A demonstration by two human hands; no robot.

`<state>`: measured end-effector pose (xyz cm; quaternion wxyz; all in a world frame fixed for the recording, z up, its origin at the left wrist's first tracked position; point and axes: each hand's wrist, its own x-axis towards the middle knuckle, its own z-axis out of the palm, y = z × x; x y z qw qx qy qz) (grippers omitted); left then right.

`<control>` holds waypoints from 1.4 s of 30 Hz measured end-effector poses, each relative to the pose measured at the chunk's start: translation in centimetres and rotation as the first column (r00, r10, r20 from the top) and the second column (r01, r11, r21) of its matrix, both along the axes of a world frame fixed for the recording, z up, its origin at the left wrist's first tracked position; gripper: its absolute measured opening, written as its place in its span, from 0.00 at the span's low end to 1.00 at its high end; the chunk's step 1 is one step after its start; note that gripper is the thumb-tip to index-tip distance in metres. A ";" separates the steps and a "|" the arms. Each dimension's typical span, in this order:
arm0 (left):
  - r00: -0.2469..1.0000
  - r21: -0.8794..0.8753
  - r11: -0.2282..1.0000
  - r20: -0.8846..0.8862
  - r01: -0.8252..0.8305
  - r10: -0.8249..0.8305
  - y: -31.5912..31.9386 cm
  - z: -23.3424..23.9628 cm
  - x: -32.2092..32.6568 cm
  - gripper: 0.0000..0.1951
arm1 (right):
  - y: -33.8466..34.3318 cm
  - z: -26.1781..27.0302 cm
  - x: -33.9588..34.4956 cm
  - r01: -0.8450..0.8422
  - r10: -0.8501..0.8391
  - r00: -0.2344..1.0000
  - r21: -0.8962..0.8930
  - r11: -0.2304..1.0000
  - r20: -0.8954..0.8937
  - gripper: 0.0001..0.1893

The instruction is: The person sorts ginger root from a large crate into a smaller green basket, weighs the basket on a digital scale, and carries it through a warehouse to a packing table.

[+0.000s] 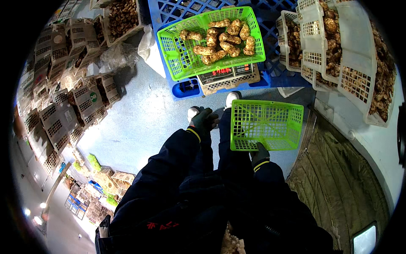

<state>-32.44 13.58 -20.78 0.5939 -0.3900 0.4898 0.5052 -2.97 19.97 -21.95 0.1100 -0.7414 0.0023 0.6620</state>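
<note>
My right hand (260, 155), in a dark glove with a yellow-striped cuff, grips the near rim of a green plastic basket (266, 125) with nothing in it. My left hand (204, 121), gloved too, is away from that basket, over the floor by my shoe; its fingers are partly bent, and no object shows in it. Beyond my hands a second green basket (177, 74) rests on a digital scale (219, 76) with a lit red display. Several knobbly brown-and-cream mushrooms (230, 38) lie in it.
The scale stands on a blue plastic pallet (187, 95). White crates of mushrooms (356, 79) are stacked at the right, more crates (84, 104) at the left. A clear plastic bag (119, 55) lies beside the left stacks. A quilted green curtain (339, 184) hangs at the lower right.
</note>
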 end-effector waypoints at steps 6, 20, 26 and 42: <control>0.997 0.047 0.996 0.017 -0.081 0.080 -0.5 0.1 -0.7 0.07 | -0.2 -0.4 -0.2 0.039 -0.038 0.998 -0.027 0.999 0.040 0.10; 0.997 0.024 0.997 -0.003 -0.074 0.074 0.2 -1.6 -1.6 0.22 | 0.2 -0.2 -0.8 0.057 -0.055 0.997 -0.032 0.998 0.058 0.13; 0.998 0.199 0.979 -0.051 -0.032 0.043 5.8 -1.6 -5.9 0.33 | -0.3 -2.1 1.8 -0.135 0.136 0.991 0.088 0.987 0.002 0.12; -0.163 -0.476 0.175 -0.588 0.862 -0.792 -3.2 -2.2 -4.9 0.15 | 4.7 6.8 -7.0 -0.815 0.605 0.458 -0.036 0.578 -0.651 0.19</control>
